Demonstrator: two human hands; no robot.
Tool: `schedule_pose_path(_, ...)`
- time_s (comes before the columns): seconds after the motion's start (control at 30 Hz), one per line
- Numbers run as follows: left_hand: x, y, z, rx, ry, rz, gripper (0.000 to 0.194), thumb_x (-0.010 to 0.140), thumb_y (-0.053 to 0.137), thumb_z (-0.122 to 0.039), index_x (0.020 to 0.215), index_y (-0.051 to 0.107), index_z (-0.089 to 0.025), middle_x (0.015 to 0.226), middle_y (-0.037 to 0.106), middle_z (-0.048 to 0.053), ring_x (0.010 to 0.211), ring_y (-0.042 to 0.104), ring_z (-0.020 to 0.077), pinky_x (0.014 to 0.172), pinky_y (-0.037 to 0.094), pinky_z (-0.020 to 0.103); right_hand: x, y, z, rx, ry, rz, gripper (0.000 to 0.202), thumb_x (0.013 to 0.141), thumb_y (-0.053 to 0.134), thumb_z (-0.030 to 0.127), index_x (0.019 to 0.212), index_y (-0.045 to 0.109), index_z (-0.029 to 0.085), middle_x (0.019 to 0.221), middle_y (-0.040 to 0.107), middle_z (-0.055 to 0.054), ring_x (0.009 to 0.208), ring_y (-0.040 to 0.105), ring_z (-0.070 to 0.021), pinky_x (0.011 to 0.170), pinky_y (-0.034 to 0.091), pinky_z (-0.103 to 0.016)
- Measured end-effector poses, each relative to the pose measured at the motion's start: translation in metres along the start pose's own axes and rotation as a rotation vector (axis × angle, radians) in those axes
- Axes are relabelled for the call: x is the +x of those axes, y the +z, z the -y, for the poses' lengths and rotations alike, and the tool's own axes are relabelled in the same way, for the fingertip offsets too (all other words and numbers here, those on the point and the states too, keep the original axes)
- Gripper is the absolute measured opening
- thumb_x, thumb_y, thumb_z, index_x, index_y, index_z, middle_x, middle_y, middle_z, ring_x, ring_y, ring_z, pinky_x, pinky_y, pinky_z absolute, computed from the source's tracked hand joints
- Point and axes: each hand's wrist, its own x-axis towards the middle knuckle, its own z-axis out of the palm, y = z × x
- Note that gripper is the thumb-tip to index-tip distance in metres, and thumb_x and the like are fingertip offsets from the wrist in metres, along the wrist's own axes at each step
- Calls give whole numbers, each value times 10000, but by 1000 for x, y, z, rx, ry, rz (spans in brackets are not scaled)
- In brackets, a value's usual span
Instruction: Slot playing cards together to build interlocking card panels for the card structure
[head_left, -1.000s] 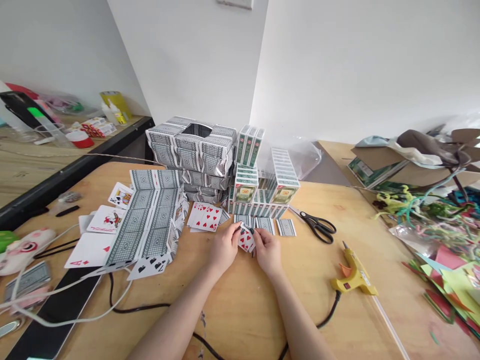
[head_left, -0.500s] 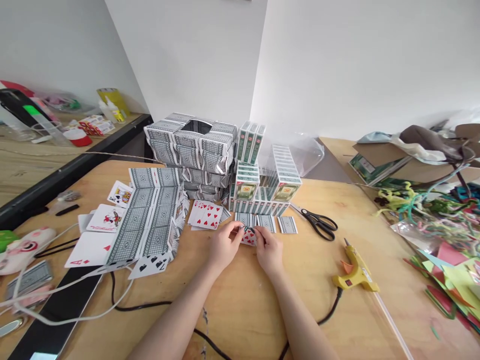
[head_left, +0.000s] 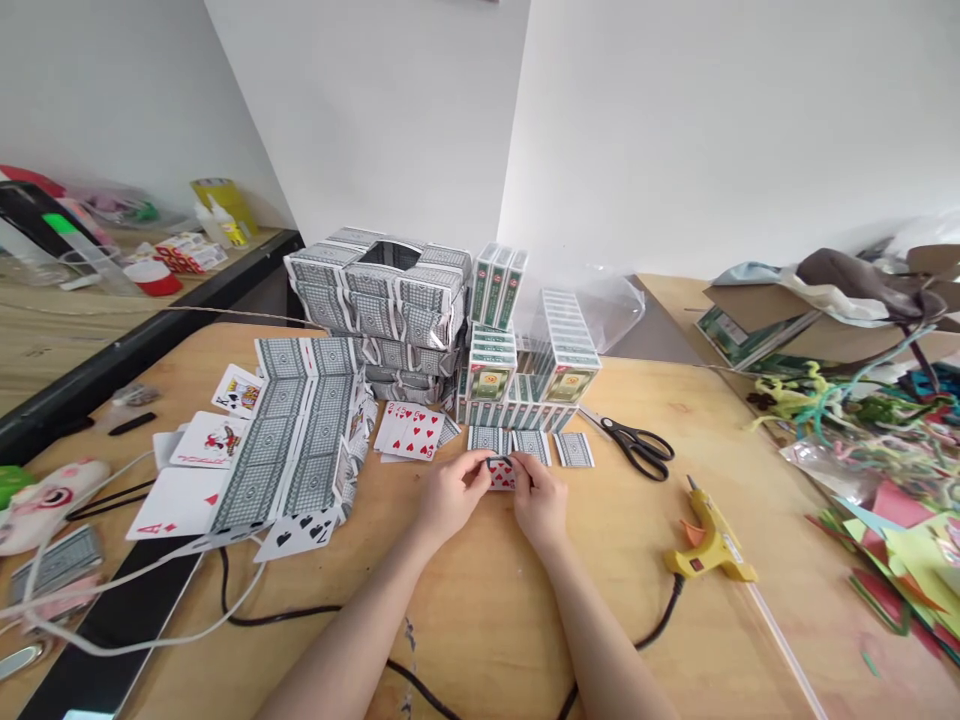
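Between my two hands is a playing card (head_left: 502,477) with red hearts facing me and its top edge folded over, showing the patterned back. My left hand (head_left: 455,492) pinches its left side; my right hand (head_left: 541,497) grips the right side. Just beyond lie several folded cards (head_left: 530,447), backs up. Left of them is a small pile of heart cards (head_left: 411,431). Behind stand stacked card boxes (head_left: 491,378) and a box-like structure covered in cards (head_left: 382,290). A long folded panel of joined cards (head_left: 300,430) lies to the left.
Black-handled scissors (head_left: 637,446) and a yellow glue gun (head_left: 709,545) lie on the right. Black cable (head_left: 285,612) and white cords run across the left and front. Coloured paper scraps (head_left: 892,550) and a cardboard box (head_left: 795,310) sit at the far right.
My fingers have shifted slightly along the card, and its folded top edge now shows more clearly between them. The other things on the table stay in place.
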Motion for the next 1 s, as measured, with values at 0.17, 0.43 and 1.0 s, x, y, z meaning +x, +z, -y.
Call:
schedule_pose_path(0.17, 0, 0, 1, 41, -17, 20, 270, 759, 460, -218, 972, 620, -179, 690, 673, 11, 526, 568, 96, 507, 454, 186, 0, 0, 0, -5, 2, -1, 304, 825, 345, 316, 810, 622, 191, 688, 657, -40, 562, 565, -156, 545, 407, -237)
schedule_pose_path(0.43, 1, -2, -1, 53, -12, 27, 301, 792, 419, -219, 1041, 586, -194, 671, 647, 2, 522, 555, 89, 518, 444, 189, 2, -1, 4, 59, 56, 15, 308, 821, 368, 345, 791, 622, 174, 668, 647, -46, 557, 561, -157, 539, 404, -235)
schedule_pose_path(1.0, 5, -2, 5, -30, -28, -102, 181, 765, 459, -182, 914, 562, -185, 822, 638, 19, 697, 584, 108, 645, 475, 214, 5, 5, 6, 274, 213, 124, 315, 749, 498, 447, 858, 586, 165, 546, 576, 7, 383, 467, -107, 415, 380, -216)
